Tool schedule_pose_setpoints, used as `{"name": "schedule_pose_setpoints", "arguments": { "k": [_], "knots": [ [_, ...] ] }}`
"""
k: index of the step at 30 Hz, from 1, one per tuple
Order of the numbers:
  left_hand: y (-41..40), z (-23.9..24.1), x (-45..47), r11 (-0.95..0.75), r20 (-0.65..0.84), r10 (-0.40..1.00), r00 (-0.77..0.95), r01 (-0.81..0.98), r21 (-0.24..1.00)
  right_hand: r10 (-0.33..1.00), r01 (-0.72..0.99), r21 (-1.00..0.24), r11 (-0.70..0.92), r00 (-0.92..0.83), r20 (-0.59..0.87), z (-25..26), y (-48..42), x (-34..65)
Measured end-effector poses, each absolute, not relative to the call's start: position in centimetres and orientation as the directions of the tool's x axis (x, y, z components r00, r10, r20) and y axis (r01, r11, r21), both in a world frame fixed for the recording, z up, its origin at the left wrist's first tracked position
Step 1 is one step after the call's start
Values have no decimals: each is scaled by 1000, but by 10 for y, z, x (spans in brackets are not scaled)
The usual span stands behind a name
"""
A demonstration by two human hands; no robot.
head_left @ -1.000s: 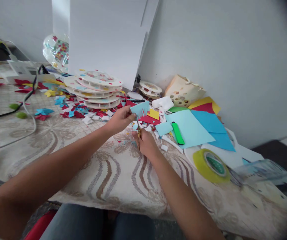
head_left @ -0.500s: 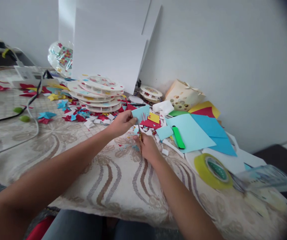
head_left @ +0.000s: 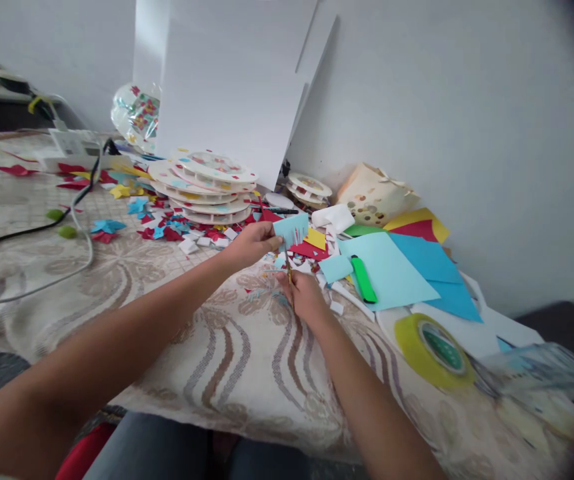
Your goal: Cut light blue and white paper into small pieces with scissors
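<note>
In the head view, your left hand (head_left: pixel 255 247) pinched a slitted light-blue paper (head_left: pixel 291 228) above the middle of the table (head_left: pixel 247 393). Your right hand (head_left: pixel 309 299), nearer and just apart from it, was closed round scissors (head_left: pixel 289 269), their blades by the paper's lower edge. To the right, a green plastic tool (head_left: pixel 363 280) lay on a pale-blue sheet (head_left: pixel 397 270), with yellow tape (head_left: pixel 417 347) nearer; white discs (head_left: pixel 211 183) stood stacked far left.
</note>
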State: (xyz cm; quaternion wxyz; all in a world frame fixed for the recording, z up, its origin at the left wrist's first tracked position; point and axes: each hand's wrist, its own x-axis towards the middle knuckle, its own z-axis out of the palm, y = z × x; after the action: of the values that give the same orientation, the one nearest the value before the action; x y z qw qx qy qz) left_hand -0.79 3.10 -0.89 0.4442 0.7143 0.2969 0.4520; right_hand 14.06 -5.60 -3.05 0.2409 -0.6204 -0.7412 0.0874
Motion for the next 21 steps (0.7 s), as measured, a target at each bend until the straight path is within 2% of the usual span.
{"name": "schedule_pose_setpoints", "arguments": {
  "k": [9,21],
  "knots": [
    [36,-7,-11,-438,412,789,456,-54,897,964,852,-484,202,-84,254,-33,-57,143],
    [36,-11,-11,-508,431,801,416,88,857,968,843,-500,196,-83,238,-32,-57,142]
  ]
}}
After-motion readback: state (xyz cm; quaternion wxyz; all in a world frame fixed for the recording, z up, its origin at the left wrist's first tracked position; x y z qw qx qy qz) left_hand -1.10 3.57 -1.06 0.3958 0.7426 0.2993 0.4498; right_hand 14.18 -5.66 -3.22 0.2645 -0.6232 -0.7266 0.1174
